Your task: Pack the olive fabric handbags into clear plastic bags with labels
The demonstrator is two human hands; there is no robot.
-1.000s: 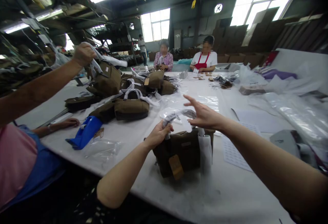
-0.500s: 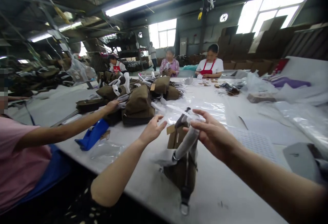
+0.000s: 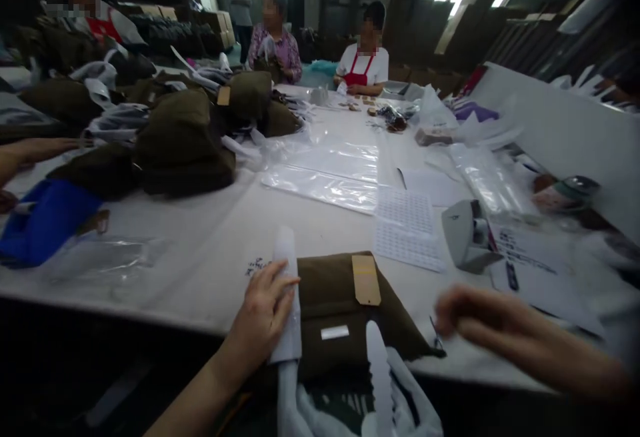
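Observation:
A brown bag (image 3: 330,320) lies at the table's near edge in front of me, a tan card tag (image 3: 367,281) and a small white label (image 3: 335,332) on it. My left hand (image 3: 265,310) is closed round a white-wrapped strap (image 3: 287,257) along the bag's left side. More white-wrapped straps (image 3: 423,397) loop at the bottom of the view. Off the bag's right corner, my right hand (image 3: 475,320) has curled fingers smeared by motion. A thin dark piece shows by its fingertips; whether the hand touches it is unclear.
Several brown bags (image 3: 175,137) pile up at left, beside a blue cloth (image 3: 47,220) and a co-worker's hand (image 3: 45,150). Clear plastic bags (image 3: 330,170) and a printed sheet (image 3: 407,227) lie ahead. A grey-white box (image 3: 467,233) stands right. People sit across the table.
The bag now lies flat with its tag facing up, nearer the table edge. My left hand has come onto the wrapped strap; my right hand has left the straps and moved right. The view has tilted down.

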